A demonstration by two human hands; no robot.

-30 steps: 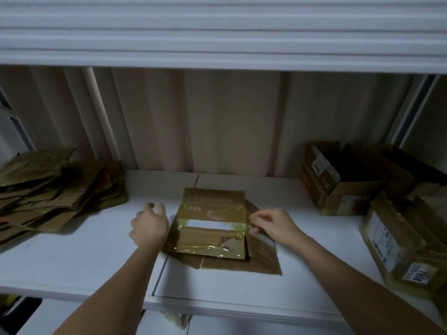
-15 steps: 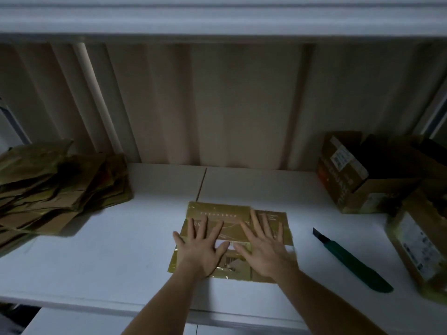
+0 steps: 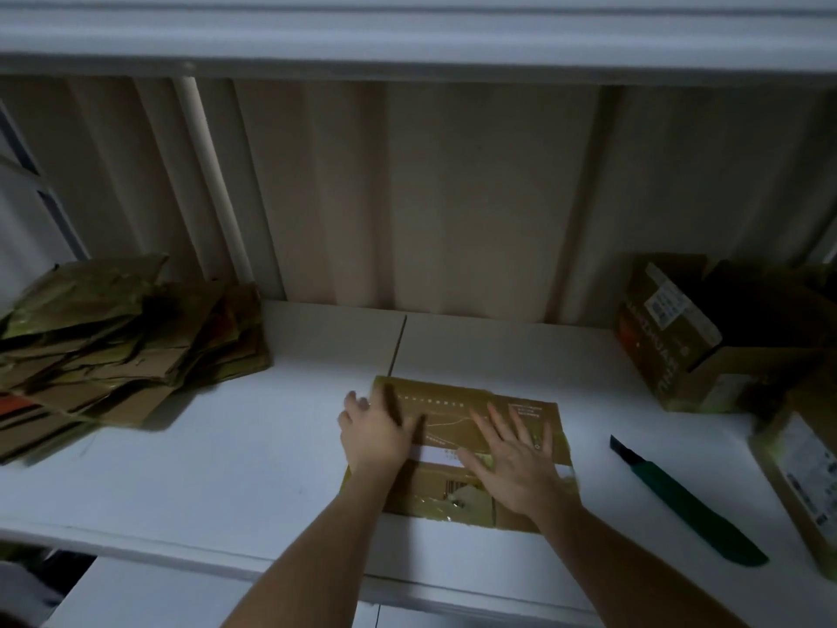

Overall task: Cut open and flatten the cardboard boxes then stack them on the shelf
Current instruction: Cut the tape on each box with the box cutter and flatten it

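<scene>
Sliding off the middle of the flattened box (image 3: 457, 428), the left hand (image 3: 376, 435) now sits at the box's left edge, its fingers curling over that edge as if to take hold, where half a second ago both palms lay spread side by side on top. The right hand (image 3: 516, 464) remains flat on the cardboard, fingers straight and splayed, pressing it to the white shelf (image 3: 253, 451). By my reading the pressing is finished and the pick-up is starting: the box lies flat under the fingers and is ready to be carried off.

Well to the left of the left fingers lies the stack of flattened cardboard (image 3: 122, 351), loose and uneven, the likely destination. The shelf between those fingers and the stack shows only bare board. Just right of the right fingers lies the green utility knife (image 3: 684, 505), blade end pointing away from the person, apart from the hand. Beyond it, further right, stand uncut boxes (image 3: 679, 328), one open-topped, waiting their turn.
</scene>
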